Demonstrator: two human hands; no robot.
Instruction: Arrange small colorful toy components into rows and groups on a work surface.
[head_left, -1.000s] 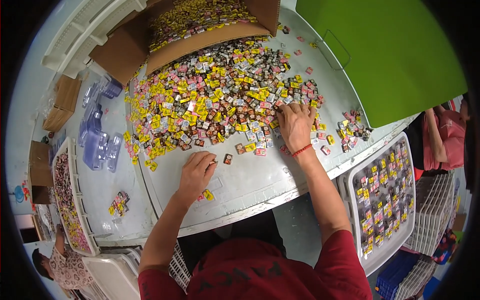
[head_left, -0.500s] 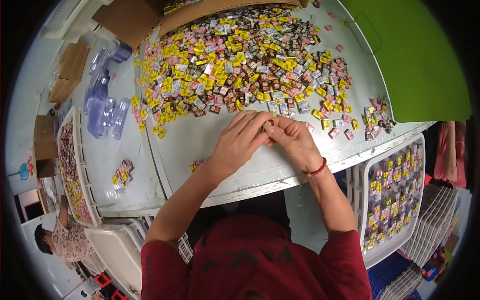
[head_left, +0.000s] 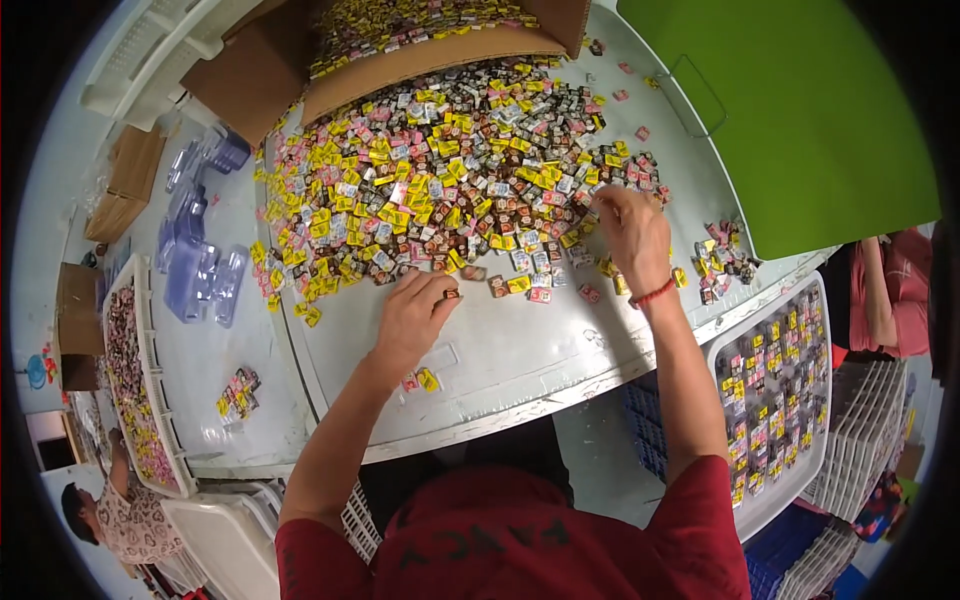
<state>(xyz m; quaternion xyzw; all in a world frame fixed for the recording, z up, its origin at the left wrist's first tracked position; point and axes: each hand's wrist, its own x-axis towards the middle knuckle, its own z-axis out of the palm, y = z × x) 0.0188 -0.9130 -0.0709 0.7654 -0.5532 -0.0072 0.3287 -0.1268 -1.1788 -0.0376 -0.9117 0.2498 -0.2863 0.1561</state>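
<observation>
A wide heap of tiny boxes (head_left: 430, 190) in yellow, pink, brown, black and white covers the far part of the table. My left hand (head_left: 408, 318) is at the heap's near edge, its thumb and forefinger closed on a small brown box (head_left: 451, 293). Over the right side of the heap is my right hand (head_left: 636, 238), fingers curled downward and drawn together; whatever is between them is hidden. Just below my left hand, a clear plastic tray (head_left: 440, 356) lies on the table with a few tiny boxes (head_left: 427, 379) at its near end.
An open carton (head_left: 430, 67) of tiny boxes stands at the back. Clear plastic packs (head_left: 205, 250) lie at the left. A white crate (head_left: 822, 420) of filled packs stands at the right, below a green board (head_left: 800, 120). Other people are at both sides.
My hands were together over the table's middle, fingering a small item. They have parted: the left moved left and nearer, the right moved up over the heap's right side. The view has shifted.
</observation>
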